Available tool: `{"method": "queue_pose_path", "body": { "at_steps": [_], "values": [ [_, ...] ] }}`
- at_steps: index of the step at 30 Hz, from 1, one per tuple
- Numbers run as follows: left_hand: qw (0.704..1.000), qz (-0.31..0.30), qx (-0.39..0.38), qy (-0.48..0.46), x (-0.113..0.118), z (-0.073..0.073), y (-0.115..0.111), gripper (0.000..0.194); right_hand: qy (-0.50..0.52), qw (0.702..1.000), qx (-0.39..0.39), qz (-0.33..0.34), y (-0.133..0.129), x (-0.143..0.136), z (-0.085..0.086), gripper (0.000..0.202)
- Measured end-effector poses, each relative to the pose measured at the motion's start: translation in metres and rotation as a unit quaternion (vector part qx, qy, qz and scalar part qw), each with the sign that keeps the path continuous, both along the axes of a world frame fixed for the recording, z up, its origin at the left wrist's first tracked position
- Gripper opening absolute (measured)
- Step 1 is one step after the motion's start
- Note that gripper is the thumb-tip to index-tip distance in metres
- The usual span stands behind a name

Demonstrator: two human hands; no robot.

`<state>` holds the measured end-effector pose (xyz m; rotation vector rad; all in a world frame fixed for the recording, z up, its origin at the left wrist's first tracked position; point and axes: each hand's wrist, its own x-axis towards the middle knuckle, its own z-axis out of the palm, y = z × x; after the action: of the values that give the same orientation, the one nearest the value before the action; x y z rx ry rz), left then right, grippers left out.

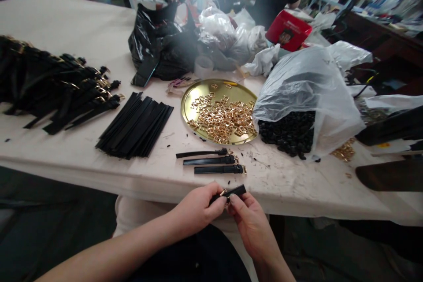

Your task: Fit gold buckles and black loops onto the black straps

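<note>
Black, leather-like material makes up the narrow strap (238, 190) held between the two hands, above the person's lap and just in front of the table edge. Its long axis runs mostly crosswise, tilted a little, so the blunt, square end points right and slightly away from the body; the other end is hidden in the left fingers. A gold buckle (224, 193) sits on the strap right at the fingertips.

The left hand (198, 208) has thumb and forefinger closed on the strap at the buckle, with barely a gap between them. The right hand (253, 224) pinches too, its thumb flat on the near side close to the left thumb, its fingers curled behind the strap; how far those part is hidden.

Just beyond the fingertips lie three buckled straps (211, 161), roughly crosswise, buckle ends to the right. Farther past them is a brass-coloured tray (243, 89) heaped with gold buckles (224, 116). Left of the fingers and beyond is a stack of black strips (135, 127), slanting away to the right; right and beyond, small black pieces (289, 132) spill from a translucent plastic bag (297, 79).
</note>
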<state>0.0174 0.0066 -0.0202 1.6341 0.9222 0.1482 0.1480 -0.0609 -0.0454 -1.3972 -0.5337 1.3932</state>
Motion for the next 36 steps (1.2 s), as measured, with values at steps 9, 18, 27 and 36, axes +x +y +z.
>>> {"method": "queue_pose_path", "body": {
  "at_steps": [9, 18, 27, 36],
  "values": [
    [0.999, 0.021, 0.028, -0.003, 0.004, 0.000, -0.003, 0.014, -0.449, 0.884, 0.130, -0.014, -0.003, -0.002, 0.003, 0.006],
    [0.997, -0.027, 0.074, 0.023, -0.002, 0.004, 0.008, 0.031, -0.356, 0.921, 0.157, 0.001, -0.009, -0.006, 0.015, 0.006],
    [0.997, -0.071, 0.007, -0.017, 0.015, -0.001, 0.020, 0.026, -0.412, 0.889, 0.193, 0.051, 0.003, 0.054, 0.009, 0.014],
    [0.999, -0.033, 0.002, 0.016, 0.023, -0.008, 0.032, 0.030, -0.561, 0.810, 0.041, -0.164, 0.086, 0.206, -0.021, 0.024]
  ]
}}
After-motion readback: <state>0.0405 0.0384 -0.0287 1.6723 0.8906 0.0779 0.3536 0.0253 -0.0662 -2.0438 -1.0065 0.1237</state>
